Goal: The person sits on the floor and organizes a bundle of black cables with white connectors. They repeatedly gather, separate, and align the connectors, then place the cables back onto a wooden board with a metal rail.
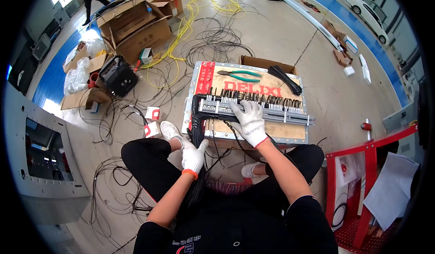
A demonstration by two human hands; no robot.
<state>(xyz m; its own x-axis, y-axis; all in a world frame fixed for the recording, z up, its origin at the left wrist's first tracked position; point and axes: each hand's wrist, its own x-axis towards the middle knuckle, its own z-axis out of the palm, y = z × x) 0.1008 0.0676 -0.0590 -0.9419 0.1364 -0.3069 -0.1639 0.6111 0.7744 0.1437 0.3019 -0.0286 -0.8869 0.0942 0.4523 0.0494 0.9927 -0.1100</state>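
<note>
Black cloth of my shirt [240, 231] fills the bottom of the frame, nearest the camera, with my bent knees to either side. Left of centre, my gloved left hand [194, 156] has its fingers closed around the thick black wire bundle [196, 129], just beside the near edge of the crate [188, 109]. That bundle bends at the crate's left side and runs along the long grey terminal strip [276, 115], which lies across the crate top in the middle of the frame. On the strip rests my gloved right hand [250, 121], thumb and fingers parted; I cannot tell whether they grip it. Short wire ends [235, 95] with white sleeves stand in a row along the strip's far side. Farther up the crate lie green-handled pliers [244, 76] and, to their right, a sheaf of thin black strips [285, 79]. Yellow cable [181, 36] sprawls over the floor at upper left, beside open cardboard boxes [136, 41]; a red rack [370, 177] stands at lower right.
</note>
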